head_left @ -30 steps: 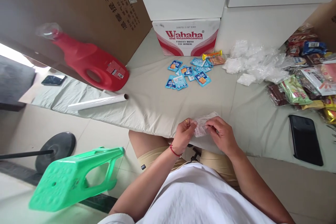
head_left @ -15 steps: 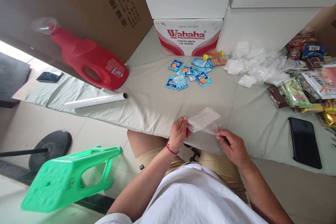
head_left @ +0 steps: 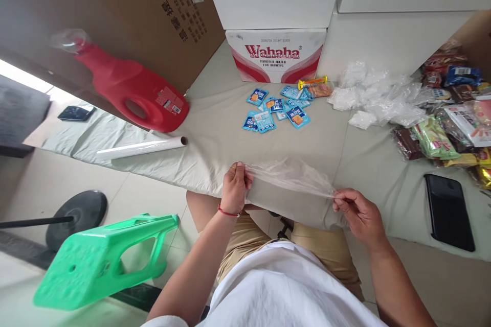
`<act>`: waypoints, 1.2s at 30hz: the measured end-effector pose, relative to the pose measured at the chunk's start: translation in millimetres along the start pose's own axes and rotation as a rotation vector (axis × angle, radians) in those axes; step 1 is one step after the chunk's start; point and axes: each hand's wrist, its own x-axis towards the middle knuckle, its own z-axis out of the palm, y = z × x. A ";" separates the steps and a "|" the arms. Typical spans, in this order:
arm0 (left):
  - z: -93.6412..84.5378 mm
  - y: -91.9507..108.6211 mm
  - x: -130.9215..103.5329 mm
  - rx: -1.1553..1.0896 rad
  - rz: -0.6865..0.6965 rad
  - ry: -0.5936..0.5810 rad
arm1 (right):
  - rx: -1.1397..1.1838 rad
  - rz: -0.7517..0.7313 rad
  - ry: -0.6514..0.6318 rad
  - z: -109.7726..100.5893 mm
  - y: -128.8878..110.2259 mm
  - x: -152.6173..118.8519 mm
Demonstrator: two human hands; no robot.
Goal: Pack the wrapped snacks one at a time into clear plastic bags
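A thin clear plastic bag (head_left: 291, 176) is stretched between my two hands above the front edge of the cloth-covered table (head_left: 215, 148). My left hand (head_left: 235, 186), with a red cord at the wrist, is closed on its left end. Thumb and fingers of my right hand (head_left: 358, 212) pinch the right end. Beyond the bag, several small blue snack packets (head_left: 264, 120) lie in a loose group. A yellow-wrapped snack (head_left: 312, 82) rests just behind them, touching a brownish packet (head_left: 320, 90).
Crumpled clear bags (head_left: 383, 94) are heaped at the back right beside assorted wrapped snacks (head_left: 437, 138). A black phone (head_left: 449, 212) lies at the right. On the left are a red bottle (head_left: 134, 87), a white roll (head_left: 141, 148) and a green stool (head_left: 103, 260). A Wahaha box (head_left: 276, 56) stands behind.
My hands have moved apart, the left one to the left and the right one to the right. Between them the bag has gone from bunched to pulled out wide.
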 end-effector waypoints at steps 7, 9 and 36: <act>-14.6 -3.0 5.1 0.112 -0.052 -0.040 | -0.204 -0.025 -0.247 -15.7 -2.4 0.4; -17.6 -6.2 7.8 0.123 -0.055 -0.022 | -0.218 -0.012 -0.362 -11.2 -9.8 3.0; 30.8 -2.3 -54.3 0.291 0.080 -0.354 | -0.493 -0.027 0.027 61.6 -21.0 48.3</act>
